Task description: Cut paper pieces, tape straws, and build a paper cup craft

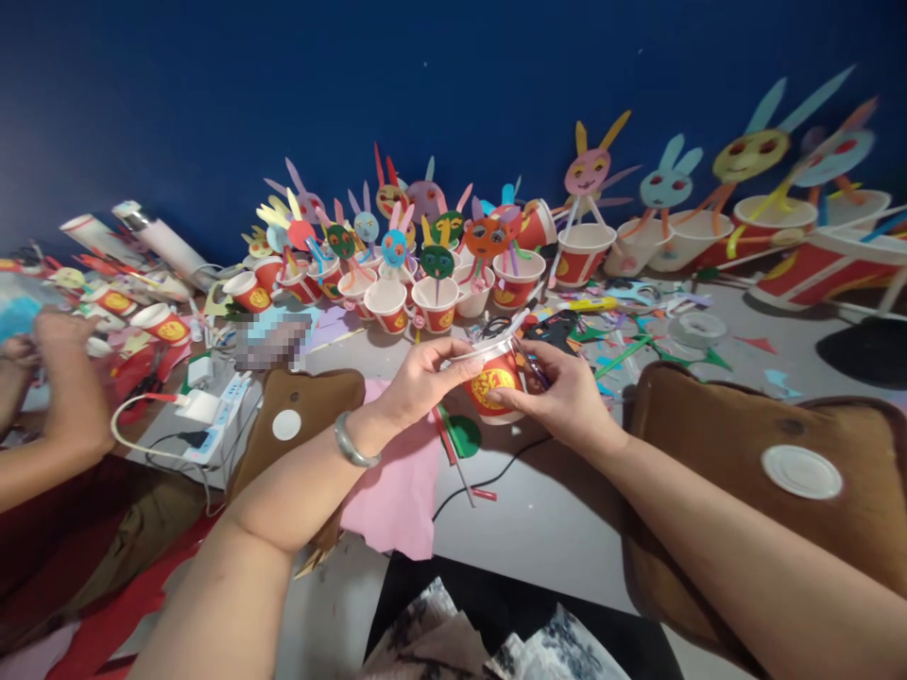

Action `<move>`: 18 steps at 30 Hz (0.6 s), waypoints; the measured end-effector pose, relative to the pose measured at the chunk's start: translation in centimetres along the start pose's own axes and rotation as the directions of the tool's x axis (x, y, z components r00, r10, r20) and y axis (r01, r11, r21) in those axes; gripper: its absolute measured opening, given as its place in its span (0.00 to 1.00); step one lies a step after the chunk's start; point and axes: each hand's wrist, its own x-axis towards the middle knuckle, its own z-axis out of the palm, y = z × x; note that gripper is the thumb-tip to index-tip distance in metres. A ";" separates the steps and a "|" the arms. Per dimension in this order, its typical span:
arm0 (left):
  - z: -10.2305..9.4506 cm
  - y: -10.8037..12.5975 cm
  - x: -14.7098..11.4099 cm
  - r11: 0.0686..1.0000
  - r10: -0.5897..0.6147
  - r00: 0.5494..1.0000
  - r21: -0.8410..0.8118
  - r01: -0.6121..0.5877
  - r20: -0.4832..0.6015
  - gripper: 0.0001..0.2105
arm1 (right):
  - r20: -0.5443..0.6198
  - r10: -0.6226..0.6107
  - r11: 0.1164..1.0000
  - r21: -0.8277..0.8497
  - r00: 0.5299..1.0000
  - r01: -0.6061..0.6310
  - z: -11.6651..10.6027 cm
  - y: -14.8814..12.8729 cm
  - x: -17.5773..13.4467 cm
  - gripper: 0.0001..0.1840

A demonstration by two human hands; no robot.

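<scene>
Between both hands a red paper cup with a yellow emblem is held upright above the table. My left hand closes on its left side, with thumb and fingers at the white rim. On the other side my right hand wraps the cup, thumb low on its front and fingers behind, partly hidden. A dark, thin object shows by the right fingers, too small to name. Below the cup lie a green paper circle, red strips and a pink paper sheet.
Paper cups with rabbit-faced figures line the back by the blue wall. Paper scraps and a tape roll lie right. Brown cushions flank my arms. A power strip and another person's arm are left.
</scene>
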 end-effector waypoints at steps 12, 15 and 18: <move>-0.4 0.4 0.3 0.978 -0.166 0.974 -0.102 0.182 0.151 0.07 | 0.216 0.095 0.982 0.141 0.972 -0.127 -0.3 -0.9 0.0 0.27; -0.6 0.5 0.4 0.981 -0.170 0.968 -0.056 0.183 0.182 0.06 | 0.218 0.081 0.989 0.103 0.973 -0.105 -0.1 -0.7 0.0 0.26; -0.5 0.1 0.5 0.989 -0.139 0.984 -0.036 0.143 0.110 0.06 | 0.096 0.014 1.000 -0.011 0.995 -0.013 0.1 -0.2 -0.1 0.27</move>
